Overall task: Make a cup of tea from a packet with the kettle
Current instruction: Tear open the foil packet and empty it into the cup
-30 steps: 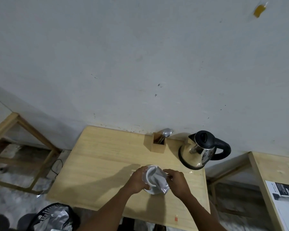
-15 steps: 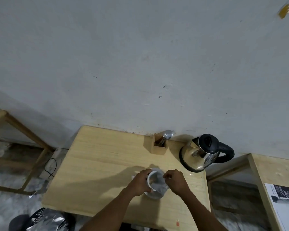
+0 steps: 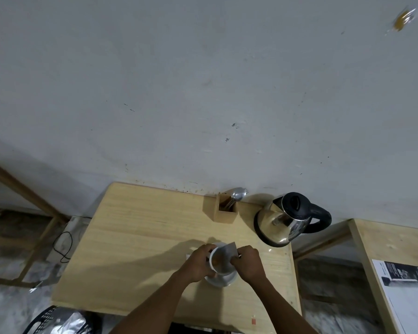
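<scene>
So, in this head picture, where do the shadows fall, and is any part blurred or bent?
Head view: the arms throw a soft shadow leftward across the table; the kettle carries bright reflections; the orange mark on the wall is smeared by blur; the wide lens bends the table edges outward; hands and cup are fairly sharp.

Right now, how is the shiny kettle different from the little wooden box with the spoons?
The kettle is round, shiny metal with a black lid and handle; the wooden box is square, plain wood with no handle. The kettle's lid is shut, while the wooden box is open on top with spoons sticking out. The kettle looks bigger. Both stand upright at the back of the table, untouched by either hand.
</scene>
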